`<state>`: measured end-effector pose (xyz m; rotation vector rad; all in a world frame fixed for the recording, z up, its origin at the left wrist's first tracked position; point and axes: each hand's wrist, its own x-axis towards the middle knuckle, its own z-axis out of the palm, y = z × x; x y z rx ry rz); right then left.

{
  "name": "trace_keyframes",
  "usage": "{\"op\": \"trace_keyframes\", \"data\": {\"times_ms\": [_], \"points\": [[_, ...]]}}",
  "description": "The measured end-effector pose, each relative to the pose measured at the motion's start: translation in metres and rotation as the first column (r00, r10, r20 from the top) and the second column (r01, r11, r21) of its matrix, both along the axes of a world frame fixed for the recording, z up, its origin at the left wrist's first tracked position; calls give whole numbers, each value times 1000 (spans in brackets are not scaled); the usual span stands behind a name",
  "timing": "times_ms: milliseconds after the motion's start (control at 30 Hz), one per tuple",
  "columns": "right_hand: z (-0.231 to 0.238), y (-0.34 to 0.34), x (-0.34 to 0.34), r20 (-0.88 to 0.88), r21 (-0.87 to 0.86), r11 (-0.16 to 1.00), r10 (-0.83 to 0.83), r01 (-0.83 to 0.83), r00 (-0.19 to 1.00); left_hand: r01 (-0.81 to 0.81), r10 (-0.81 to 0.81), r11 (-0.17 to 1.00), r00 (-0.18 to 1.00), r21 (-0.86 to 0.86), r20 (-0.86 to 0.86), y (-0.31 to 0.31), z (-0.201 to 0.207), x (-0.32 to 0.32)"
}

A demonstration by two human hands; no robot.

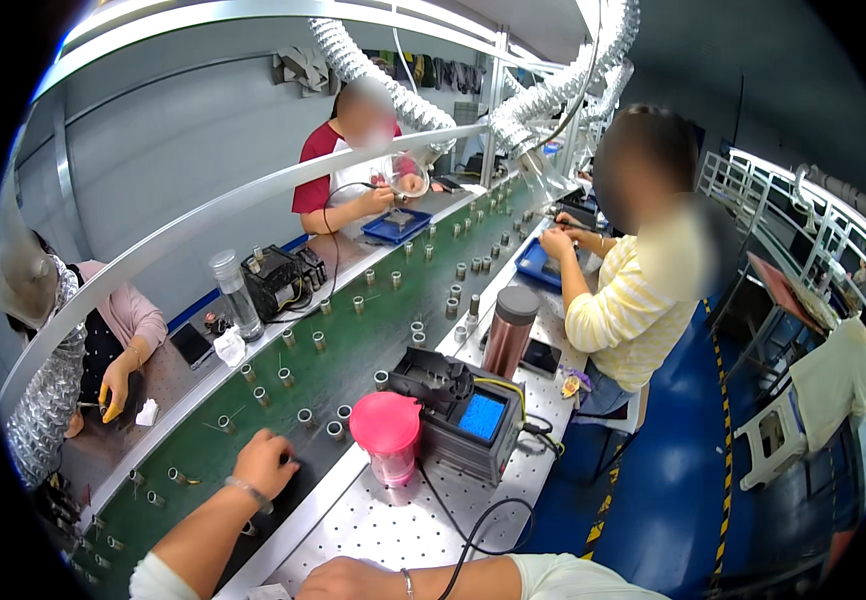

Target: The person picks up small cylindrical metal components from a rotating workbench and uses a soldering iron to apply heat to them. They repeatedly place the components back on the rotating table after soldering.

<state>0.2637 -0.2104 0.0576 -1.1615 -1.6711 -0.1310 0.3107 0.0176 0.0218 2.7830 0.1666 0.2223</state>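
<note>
My left hand [265,464] is over the green conveyor belt [353,340], its wrist ringed by a bracelet. Its fingers curl inward, and whatever they may hold is hidden. Close by on the belt stand small metal cylinders, among them one [305,417] just beyond the fingers and another [335,430] to the right. One more cylinder [249,527] is partly covered by my left forearm. My right hand [338,580] rests low at the near end of the perforated metal worktop [353,525]. The picture's lower edge cuts off its fingers.
A pink lidded cup [386,430] stands beside a black soldering station [463,430] with a blue sponge; its cable loops across the worktop. Beyond are a brown thermos [511,330] and a co-worker with a blue tray [538,262]. Two people sit across the belt. A metal rail [183,215] crosses above.
</note>
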Motion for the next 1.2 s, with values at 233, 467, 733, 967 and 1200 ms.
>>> {"op": "trace_keyframes", "data": {"times_ms": [233,467,733,967,1200], "points": [[-42,3,-1,-25,-128,991,-38,34,999,-174,127,854,984,-490,-128,6,44,-107],[-27,3,1,-149,-237,971,-72,35,986,-242,462,372,885,-896,-48,-12,77,-249],[-21,6,2,-406,-490,872,-211,-17,889,-12,579,12,815,-1000,-2,-56,16,-297],[-42,10,8,-527,-514,855,-255,-65,811,-104,249,-156,958,-982,-141,-50,21,-296],[-44,14,10,-526,-542,838,-281,-62,803,-38,171,-207,983,-978,-74,-77,44,-286]]}}
